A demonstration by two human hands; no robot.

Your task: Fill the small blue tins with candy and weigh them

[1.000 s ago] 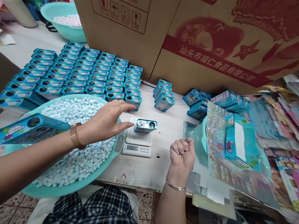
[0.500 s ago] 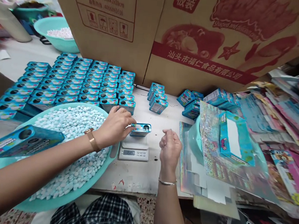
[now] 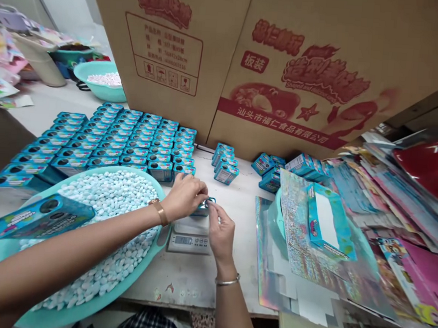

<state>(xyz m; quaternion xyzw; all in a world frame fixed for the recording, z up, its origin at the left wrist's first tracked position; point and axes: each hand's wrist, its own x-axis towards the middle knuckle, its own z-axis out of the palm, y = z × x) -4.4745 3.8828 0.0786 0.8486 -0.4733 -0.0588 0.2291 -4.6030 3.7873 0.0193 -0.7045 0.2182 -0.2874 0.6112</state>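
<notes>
A small blue candy box [image 3: 200, 211] stands on a white digital scale [image 3: 189, 245], its top mostly covered by my fingers. My left hand [image 3: 186, 196] reaches in from the left, fingertips bunched at the box's top opening. From the right, my right hand [image 3: 221, 230] pinches thumb and forefinger together at the same end. What either hand holds there is too small to make out. Left of the scale, a turquoise basin [image 3: 136, 278] is heaped with pale blue candies [image 3: 111, 196]. Another blue box [image 3: 42, 217] lies tilted over them, behind my left forearm.
Rows of blue boxes [image 3: 108, 139] stand behind the basin, with a shorter row [image 3: 226, 164] right of them. A large cardboard carton [image 3: 219, 59] walls off the back. At right are shiny holographic sheets [image 3: 296, 239], a flattened blue box [image 3: 329, 224] and stacked printed packaging [image 3: 363, 189].
My right hand has moved left and up to the box on the scale. My left hand has shifted rightward over its top. The camera view has tilted up.
</notes>
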